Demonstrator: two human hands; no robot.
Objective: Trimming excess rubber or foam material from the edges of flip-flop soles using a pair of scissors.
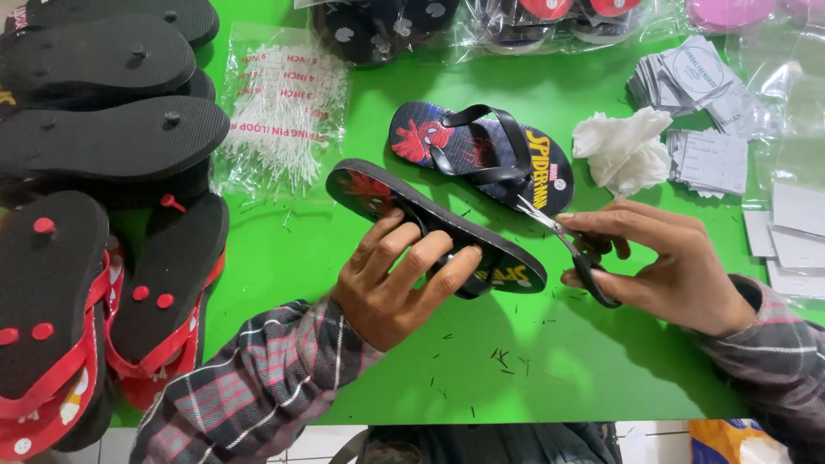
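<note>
My left hand (397, 279) grips a black flip-flop with a red and blue print (369, 191), tilted on its edge above the green table (481, 361). My right hand (666, 262) holds black-handled scissors (574, 249), their blades pointing toward the heel of the held flip-flop. The matching flip-flop (481, 155) lies flat just behind, strap up, with a red figure printed on it.
Stacks of black flip-flops (103, 137), some with red straps (77, 344), fill the left side. A clear bag of white plastic loop pins (284, 107) lies at back left. Crumpled white tissue (623, 146), paper tags (705, 159) and bagged sandals (516, 21) sit at the back right.
</note>
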